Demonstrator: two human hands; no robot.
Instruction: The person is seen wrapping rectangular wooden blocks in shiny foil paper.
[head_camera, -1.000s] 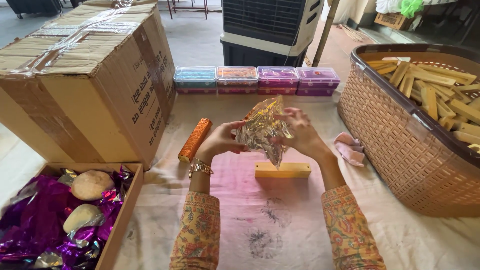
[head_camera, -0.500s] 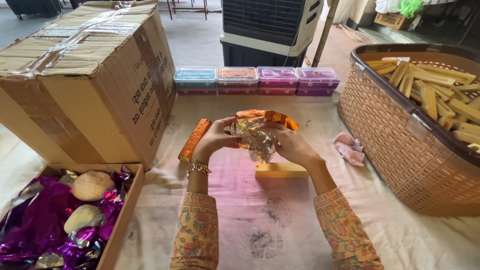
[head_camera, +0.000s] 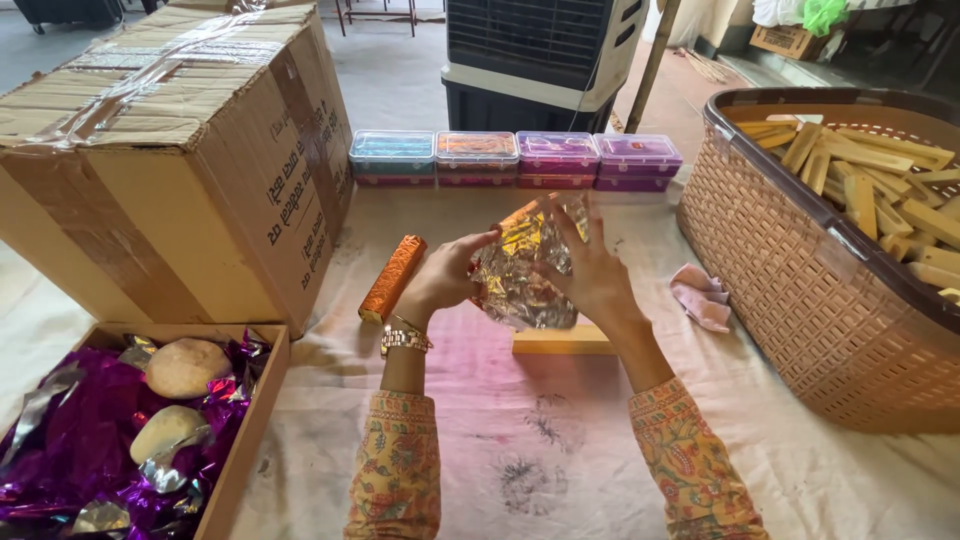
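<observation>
Partly, both hands (head_camera: 590, 275) hide the crinkled foil sheet (head_camera: 515, 270) they hold.

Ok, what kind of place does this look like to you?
Probably a small packing or craft workshop, set up at floor level. A large taped cardboard box stands on a cloth-covered surface, a woven basket holds many wooden sticks, and both hands hold a crinkled foil sheet.

Crinkled foil sheet (head_camera: 522, 265) between both hands, apparently.
</observation>
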